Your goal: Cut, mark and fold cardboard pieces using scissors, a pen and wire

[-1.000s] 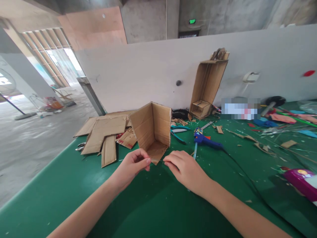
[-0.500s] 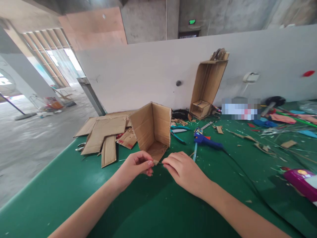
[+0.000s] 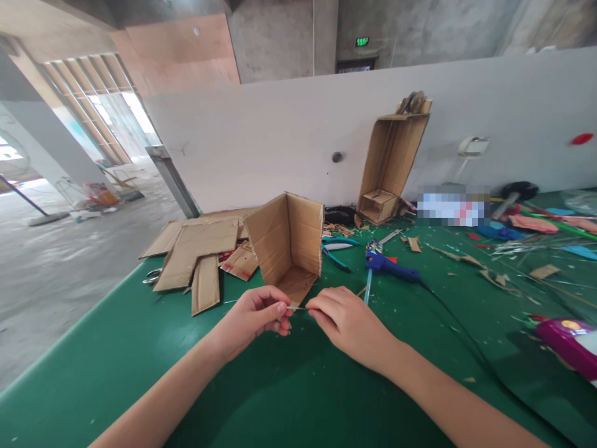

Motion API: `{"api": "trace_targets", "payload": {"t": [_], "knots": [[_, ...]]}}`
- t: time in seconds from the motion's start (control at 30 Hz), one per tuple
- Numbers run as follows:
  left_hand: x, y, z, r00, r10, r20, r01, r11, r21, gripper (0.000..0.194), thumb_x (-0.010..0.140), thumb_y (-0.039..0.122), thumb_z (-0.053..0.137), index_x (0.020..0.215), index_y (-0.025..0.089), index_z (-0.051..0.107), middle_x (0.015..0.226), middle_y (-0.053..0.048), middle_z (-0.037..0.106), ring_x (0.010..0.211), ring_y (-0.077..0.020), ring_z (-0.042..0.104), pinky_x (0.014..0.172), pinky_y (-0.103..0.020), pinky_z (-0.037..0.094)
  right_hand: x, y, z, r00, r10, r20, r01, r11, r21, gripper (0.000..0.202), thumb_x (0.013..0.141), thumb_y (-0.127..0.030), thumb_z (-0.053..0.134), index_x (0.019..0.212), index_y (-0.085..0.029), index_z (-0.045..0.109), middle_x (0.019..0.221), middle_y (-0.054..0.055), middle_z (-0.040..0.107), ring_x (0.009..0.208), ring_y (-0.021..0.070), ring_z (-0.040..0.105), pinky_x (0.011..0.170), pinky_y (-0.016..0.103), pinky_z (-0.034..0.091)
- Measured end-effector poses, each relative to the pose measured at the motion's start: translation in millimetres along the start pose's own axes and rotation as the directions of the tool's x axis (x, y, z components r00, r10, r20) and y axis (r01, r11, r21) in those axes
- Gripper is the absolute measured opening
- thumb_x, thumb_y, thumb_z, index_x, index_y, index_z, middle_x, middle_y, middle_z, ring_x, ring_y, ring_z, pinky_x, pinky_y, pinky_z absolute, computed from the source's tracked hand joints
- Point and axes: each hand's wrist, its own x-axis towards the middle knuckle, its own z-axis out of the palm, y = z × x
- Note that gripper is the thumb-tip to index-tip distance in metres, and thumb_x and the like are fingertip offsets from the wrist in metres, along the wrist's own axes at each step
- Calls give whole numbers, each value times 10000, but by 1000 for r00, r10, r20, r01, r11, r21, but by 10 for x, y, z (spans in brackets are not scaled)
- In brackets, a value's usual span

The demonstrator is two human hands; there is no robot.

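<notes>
Between my two hands runs a thin, pale wire-like strand point(image 3: 297, 308), held level above the green table point(image 3: 284, 392). My left hand point(image 3: 259, 317) pinches it between thumb and fingers, and a bit of strand shows past that hand's left side. My right hand point(image 3: 345, 320) grips the other end with its fingertips, back of the hand upward. Just beyond my hands stands an open cardboard corner piece point(image 3: 289, 242), two upright walls on a base. Its front tip is partly hidden behind the strand and my fingers.
Flat cardboard pieces point(image 3: 205, 239) and scissors point(image 3: 152, 277) lie left. Teal-handled pliers point(image 3: 338, 252) and a blue glue gun point(image 3: 392, 267) with a trailing black cord lie right. A tall cardboard box point(image 3: 392, 162) leans at the white partition point(image 3: 270, 137). A magenta object point(image 3: 566, 342) sits far right.
My left fingers have shifted slightly, and a little more of the strand shows between my hands. The right hand and the cardboard are almost unchanged.
</notes>
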Motion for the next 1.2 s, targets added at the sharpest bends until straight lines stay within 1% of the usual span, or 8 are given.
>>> {"api": "trace_targets", "payload": {"t": [0.2, 0.33, 0.47, 0.67, 0.83, 0.9, 1.1, 1.2], "knots": [[5, -16, 13, 1000, -3, -2, 3, 998, 66, 270, 749, 384, 697, 785, 134, 600, 718, -7, 620, 588, -98, 594, 589, -254, 520, -4, 14, -1, 1000, 13, 1, -13, 1000, -9, 176, 924, -175, 453, 906, -188, 628, 851, 24, 641, 780, 146, 561, 730, 296, 408], [7, -20, 43, 993, 111, -47, -93, 953, 287, 283, 752, 417, 666, 815, 144, 621, 693, -16, 628, 574, -127, 597, 579, -271, 499, -5, 27, 4, 999, 37, -3, -37, 998, -45, 166, 914, -167, 465, 887, -187, 628, 831, 21, 636, 762, 145, 556, 710, 290, 404], [-32, 23, 93, 962, 262, -75, -150, 738, 657, 173, 812, 326, 585, 763, 168, 636, 652, -8, 625, 605, -138, 591, 586, -243, 457, -18, 27, 20, 1000, 1, 8, -1, 998, -65, 160, 907, -167, 474, 873, -186, 629, 822, 25, 632, 762, 150, 558, 711, 293, 401], [-87, 83, 59, 935, 338, 102, -255, 444, 859, 161, 868, 293, 511, 851, 214, 651, 809, -18, 670, 706, -150, 598, 615, -235, 429, -26, 27, 33, 1000, -26, 16, 27, 995, -92, 161, 907, -169, 477, 865, -188, 631, 824, 28, 640, 761, 157, 564, 699, 299, 396], [-120, 43, 84, 857, 345, 381, -378, -79, 922, 212, 928, 248, 411, 933, 204, 618, 891, -49, 650, 858, -196, 576, 768, -321, 397, -12, -17, 37, 996, -69, 48, 77, 980, -182, 162, 902, -184, 487, 832, -186, 633, 770, 21, 629, 736, 162, 566, 670, 305, 387], [-128, 18, 123, 833, 325, 448, -395, -218, 892, 214, 932, 211, 396, 890, 198, 605, 872, -48, 634, 856, -198, 560, 767, -335, 380, -11, -36, 55, 994, -85, 65, 97, 971, -217, 165, 896, -188, 492, 801, -185, 626, 742, 19, 621, 718, 161, 563, 661, 308, 380], [-129, 36, 196, 856, 277, 437, -364, -276, 889, 184, 920, 158, 403, 854, 188, 573, 819, -27, 606, 756, -178, 545, 701, -322, 363, -5, -56, 60, 993, -69, 95, 87, 976, -201, 183, 905, -270, 519, 783, -184, 625, 727, 11, 623, 694, 153, 567, 657, 302, 376], [-227, 128, 102, 893, 249, 376, -291, -319, 902, 181, 889, 115, 422, 851, 200, 577, 799, -17, 608, 781, -197, 554, 698, -331, 357, -7, -64, -7, 994, -38, 100, 53, 986, -158, 226, 909, -361, 510, 907, -172, 634, 836, 35, 657, 808, 182, 585, 719, 323, 395]]}}
